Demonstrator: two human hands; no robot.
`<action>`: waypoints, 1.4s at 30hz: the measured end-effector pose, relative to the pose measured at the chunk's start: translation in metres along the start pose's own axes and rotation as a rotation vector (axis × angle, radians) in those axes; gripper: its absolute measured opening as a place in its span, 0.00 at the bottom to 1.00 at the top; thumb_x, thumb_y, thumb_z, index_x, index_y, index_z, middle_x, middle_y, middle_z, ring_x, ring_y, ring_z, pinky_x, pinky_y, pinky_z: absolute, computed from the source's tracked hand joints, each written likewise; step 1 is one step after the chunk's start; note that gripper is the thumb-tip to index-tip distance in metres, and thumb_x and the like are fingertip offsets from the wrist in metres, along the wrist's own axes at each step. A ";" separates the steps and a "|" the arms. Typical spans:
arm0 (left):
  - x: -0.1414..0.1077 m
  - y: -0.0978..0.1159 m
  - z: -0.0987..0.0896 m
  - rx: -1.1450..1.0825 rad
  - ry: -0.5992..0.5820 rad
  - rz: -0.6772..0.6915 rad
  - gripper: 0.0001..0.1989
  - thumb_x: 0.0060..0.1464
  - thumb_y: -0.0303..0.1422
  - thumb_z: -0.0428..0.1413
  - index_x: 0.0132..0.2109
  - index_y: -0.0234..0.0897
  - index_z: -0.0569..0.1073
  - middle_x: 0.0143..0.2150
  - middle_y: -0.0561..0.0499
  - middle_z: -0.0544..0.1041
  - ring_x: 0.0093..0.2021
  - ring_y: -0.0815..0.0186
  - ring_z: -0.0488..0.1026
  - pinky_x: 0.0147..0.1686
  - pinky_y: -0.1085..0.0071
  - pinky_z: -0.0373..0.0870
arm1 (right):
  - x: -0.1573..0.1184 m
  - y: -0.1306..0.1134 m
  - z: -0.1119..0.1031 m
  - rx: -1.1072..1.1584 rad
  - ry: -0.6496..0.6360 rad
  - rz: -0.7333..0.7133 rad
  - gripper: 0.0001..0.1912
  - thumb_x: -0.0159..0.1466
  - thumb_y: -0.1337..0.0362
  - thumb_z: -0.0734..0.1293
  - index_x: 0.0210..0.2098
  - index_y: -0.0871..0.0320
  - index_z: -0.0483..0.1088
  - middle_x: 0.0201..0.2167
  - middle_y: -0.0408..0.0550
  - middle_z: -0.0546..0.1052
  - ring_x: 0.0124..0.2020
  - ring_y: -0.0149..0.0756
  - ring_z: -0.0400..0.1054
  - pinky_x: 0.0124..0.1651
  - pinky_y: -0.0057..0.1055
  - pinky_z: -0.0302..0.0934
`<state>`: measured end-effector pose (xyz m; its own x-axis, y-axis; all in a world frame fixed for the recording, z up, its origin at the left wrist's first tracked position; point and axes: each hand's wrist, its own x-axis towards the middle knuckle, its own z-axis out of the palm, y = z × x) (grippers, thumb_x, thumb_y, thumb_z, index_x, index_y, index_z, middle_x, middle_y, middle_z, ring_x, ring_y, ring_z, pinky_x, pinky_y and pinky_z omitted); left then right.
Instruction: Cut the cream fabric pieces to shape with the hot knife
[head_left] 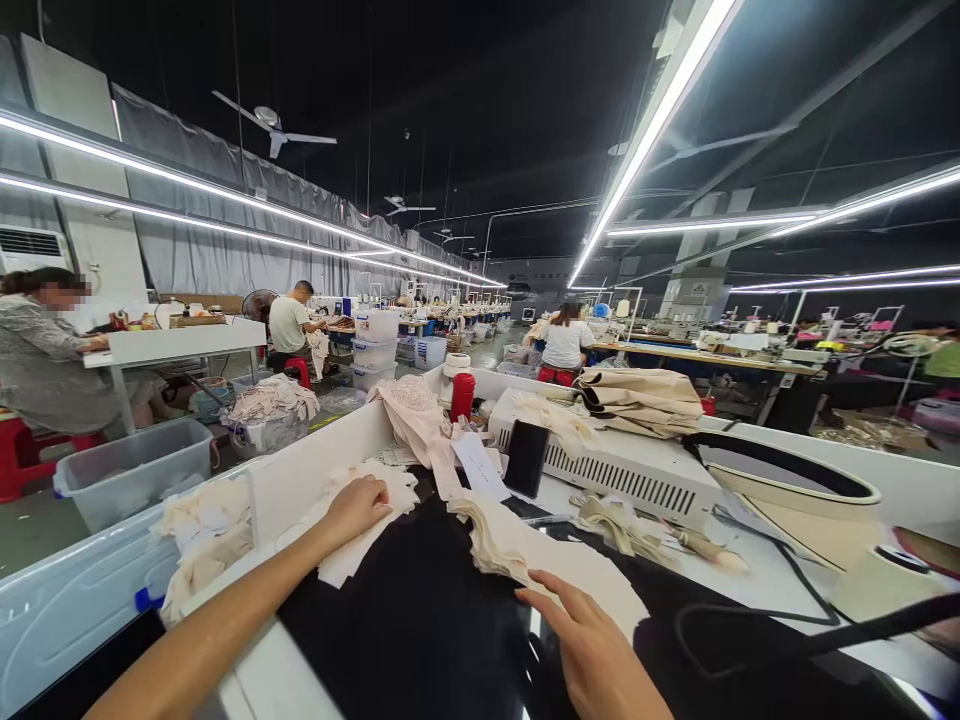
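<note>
My left hand (pixel 358 515) is over a pile of cream fabric pieces (pixel 343 572) on the left of the black work surface (pixel 420 620). Its fingers are curled together at the pile's upper piece, with the fingertips partly hidden. Lower right, my right hand (pixel 589 635) has its fingers stretched out. The index and middle fingertips touch or nearly touch the near edge of a fanned stack of cream fabric pieces (pixel 536 550). A white paper slip (pixel 480 465) and lace-patterned pale pink fabric (pixel 412 415) lie just beyond the stack.
Behind the stack, a black phone (pixel 527 458) leans against a white slotted box (pixel 622 470). A red thread cone (pixel 463 397) stands beyond. Cream visor-like pieces (pixel 795 485) and a black cable (pixel 802 585) occupy the right. Plastic bins (pixel 135 470) stand left; people sit at other benches.
</note>
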<state>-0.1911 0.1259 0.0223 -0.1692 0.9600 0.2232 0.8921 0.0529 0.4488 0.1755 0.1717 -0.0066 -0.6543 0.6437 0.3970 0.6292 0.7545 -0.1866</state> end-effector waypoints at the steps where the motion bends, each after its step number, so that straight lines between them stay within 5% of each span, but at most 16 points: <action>1: 0.000 -0.001 -0.001 -0.020 -0.006 -0.013 0.16 0.68 0.38 0.59 0.58 0.35 0.73 0.56 0.43 0.75 0.51 0.57 0.76 0.50 0.55 0.77 | -0.001 0.000 0.001 0.017 -0.005 -0.016 0.33 0.62 0.78 0.54 0.58 0.47 0.76 0.64 0.49 0.74 0.63 0.48 0.71 0.63 0.48 0.68; 8: -0.004 0.011 -0.021 -0.255 0.017 -0.084 0.16 0.68 0.39 0.59 0.56 0.34 0.73 0.54 0.44 0.75 0.50 0.58 0.76 0.49 0.56 0.77 | -0.007 -0.027 -0.008 0.267 0.014 -0.011 0.26 0.67 0.71 0.56 0.55 0.48 0.78 0.61 0.51 0.77 0.62 0.46 0.72 0.64 0.44 0.67; 12: -0.018 0.038 -0.039 -0.484 -0.019 -0.049 0.14 0.67 0.42 0.56 0.43 0.34 0.74 0.39 0.51 0.75 0.40 0.63 0.74 0.42 0.66 0.72 | -0.006 -0.059 -0.019 0.610 0.061 0.158 0.19 0.69 0.55 0.62 0.54 0.49 0.78 0.56 0.52 0.80 0.59 0.47 0.74 0.64 0.43 0.67; 16: -0.046 0.079 -0.047 -0.731 -0.192 0.003 0.20 0.58 0.52 0.56 0.37 0.37 0.70 0.31 0.56 0.68 0.31 0.68 0.66 0.31 0.73 0.61 | -0.001 -0.085 -0.017 1.044 0.113 0.391 0.34 0.60 0.40 0.70 0.60 0.51 0.73 0.54 0.55 0.81 0.58 0.50 0.74 0.57 0.41 0.71; 19: -0.066 0.109 -0.044 -0.865 -0.356 0.010 0.24 0.53 0.55 0.58 0.39 0.37 0.69 0.31 0.56 0.66 0.29 0.70 0.61 0.28 0.75 0.56 | -0.001 -0.102 -0.013 1.332 0.025 0.414 0.45 0.53 0.33 0.73 0.60 0.55 0.72 0.49 0.56 0.82 0.53 0.51 0.76 0.57 0.43 0.70; 23: -0.082 0.132 -0.034 -0.960 -0.510 0.016 0.26 0.50 0.56 0.61 0.39 0.37 0.68 0.30 0.57 0.64 0.27 0.71 0.57 0.26 0.76 0.54 | -0.014 -0.119 -0.019 1.561 -0.219 0.418 0.39 0.52 0.34 0.75 0.47 0.61 0.79 0.36 0.53 0.82 0.41 0.46 0.77 0.52 0.41 0.69; 27: -0.086 0.138 -0.022 -0.983 -0.557 0.017 0.29 0.50 0.59 0.63 0.38 0.36 0.69 0.30 0.57 0.66 0.28 0.72 0.58 0.28 0.76 0.55 | -0.031 -0.123 -0.024 1.470 -0.303 0.460 0.31 0.50 0.38 0.78 0.33 0.62 0.77 0.26 0.46 0.76 0.29 0.34 0.70 0.38 0.31 0.66; 33: -0.088 0.140 -0.010 -0.938 -0.608 0.004 0.29 0.47 0.58 0.65 0.38 0.34 0.73 0.30 0.55 0.70 0.28 0.71 0.61 0.28 0.75 0.56 | -0.043 -0.116 -0.013 1.289 -0.391 0.524 0.36 0.46 0.29 0.73 0.27 0.56 0.66 0.13 0.33 0.61 0.14 0.23 0.51 0.19 0.25 0.47; 37: -0.086 0.139 0.002 -0.891 -0.584 0.014 0.27 0.49 0.57 0.63 0.36 0.34 0.73 0.29 0.56 0.69 0.28 0.71 0.61 0.29 0.75 0.56 | -0.054 -0.116 -0.010 1.267 -0.433 0.548 0.31 0.51 0.33 0.72 0.25 0.55 0.63 0.13 0.32 0.58 0.14 0.22 0.46 0.18 0.26 0.38; 42: -0.093 0.143 0.028 -0.780 -0.594 0.079 0.21 0.56 0.50 0.60 0.36 0.33 0.75 0.26 0.57 0.68 0.27 0.71 0.61 0.29 0.75 0.58 | -0.075 -0.120 -0.025 1.100 -0.462 0.683 0.21 0.53 0.49 0.74 0.22 0.55 0.62 0.15 0.35 0.60 0.16 0.23 0.50 0.21 0.25 0.42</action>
<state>-0.0360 0.0518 0.0416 0.3080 0.9463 -0.0983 0.3287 -0.0089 0.9444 0.1595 0.0301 0.0081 -0.5671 0.7443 -0.3527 0.3673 -0.1548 -0.9171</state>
